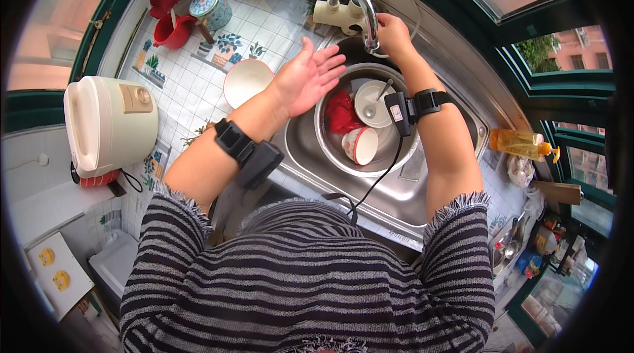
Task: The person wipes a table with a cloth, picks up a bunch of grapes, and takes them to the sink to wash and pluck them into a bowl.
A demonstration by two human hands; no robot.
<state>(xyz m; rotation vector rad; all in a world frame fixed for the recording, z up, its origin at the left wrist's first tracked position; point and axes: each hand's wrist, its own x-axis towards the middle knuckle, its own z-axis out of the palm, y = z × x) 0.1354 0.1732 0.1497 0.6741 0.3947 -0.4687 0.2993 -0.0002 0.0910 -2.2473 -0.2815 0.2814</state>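
My left hand (309, 75) is held palm up with its fingers spread, beside the basin's upper left rim, and holds nothing. Behind the chrome faucet spout (369, 11) is my right hand (394, 36), fingers curled; what its fingertips touch is hidden. A cream faucet filter (337, 15) sits left of the spout. Below, a round metal basin (324, 157) stands in the stainless steel sink (307, 147). Inside the basin are a white dish (364, 100) with a metal spoon (384, 90), a red-patterned bowl (364, 147) tipped on its side, and a red cloth-like item (342, 113).
A white bowl (247, 83) stands left of the sink, partly behind my left arm. Farther left are a cream rice cooker (114, 125), a red cup (171, 33) and a floral tin (210, 8). An amber pump bottle (517, 144) lies to the right. A cable (384, 174) hangs from my right armband.
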